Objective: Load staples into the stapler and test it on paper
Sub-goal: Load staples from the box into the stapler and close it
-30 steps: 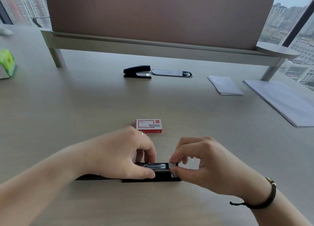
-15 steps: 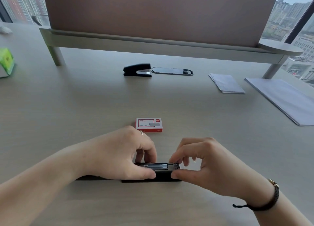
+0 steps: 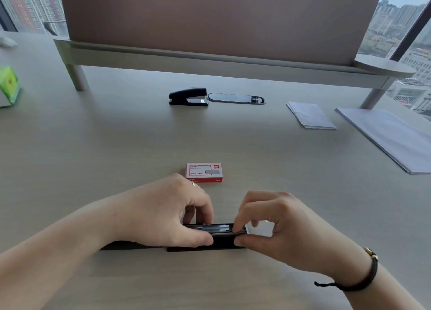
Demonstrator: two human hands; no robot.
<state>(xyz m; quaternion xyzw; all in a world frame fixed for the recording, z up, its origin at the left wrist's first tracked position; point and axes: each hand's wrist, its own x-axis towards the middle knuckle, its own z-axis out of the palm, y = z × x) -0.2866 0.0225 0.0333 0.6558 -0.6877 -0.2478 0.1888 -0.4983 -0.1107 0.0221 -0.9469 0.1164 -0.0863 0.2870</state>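
Observation:
A black stapler lies opened flat on the desk near me, its staple channel facing up. My left hand pinches the channel's left part between thumb and fingers. My right hand grips the channel's right end, thumb in front and fingertips on top. A strip of staples shows grey inside the channel. The red and white staple box lies closed just behind my left hand. Two stacks of white paper, a small stack and a large stack, lie at the right.
A second black stapler sits shut at mid-desk, beside an oval cable port. A raised shelf with a brown screen spans the back. A green box stands at the far left edge.
My right hand has shifted slightly left and down onto the stapler's right end; before, its fingertips pinched something small just above that end. My left hand has stayed put.

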